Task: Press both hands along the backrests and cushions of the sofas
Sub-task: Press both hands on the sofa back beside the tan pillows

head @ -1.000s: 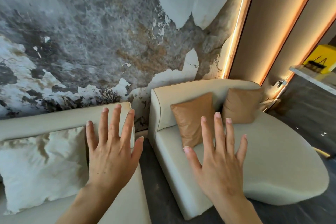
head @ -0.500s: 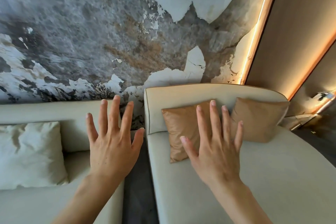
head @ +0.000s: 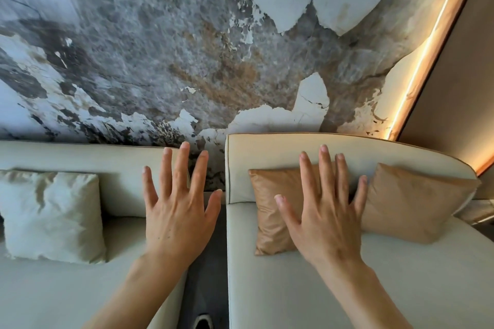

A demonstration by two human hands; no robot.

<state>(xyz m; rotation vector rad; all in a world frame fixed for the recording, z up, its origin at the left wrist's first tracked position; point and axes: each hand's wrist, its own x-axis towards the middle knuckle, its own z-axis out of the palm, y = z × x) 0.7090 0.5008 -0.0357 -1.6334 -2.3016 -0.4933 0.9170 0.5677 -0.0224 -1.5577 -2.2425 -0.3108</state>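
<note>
Two cream sofas stand side by side against a marbled wall. My left hand [head: 177, 211] is spread flat with fingers apart over the right end of the left sofa [head: 66, 288], fingertips reaching its backrest [head: 80, 156]. My right hand [head: 324, 211] is also spread, held over a tan cushion [head: 270, 203] on the right sofa [head: 294, 288], fingertips at its backrest [head: 267, 152]. Whether either palm touches the fabric I cannot tell. Neither hand holds anything.
A white patterned cushion [head: 50, 215] leans on the left sofa's backrest. A second tan cushion [head: 417, 203] sits to the right of my right hand. A narrow dark floor gap [head: 205, 288] separates the sofas. A lit strip [head: 425, 56] runs up the wall at right.
The view has closed in on both sofas and turned more square to the wall. Both hands have stayed spread while reaching farther toward the backrests; the right hand now covers the tan cushion.
</note>
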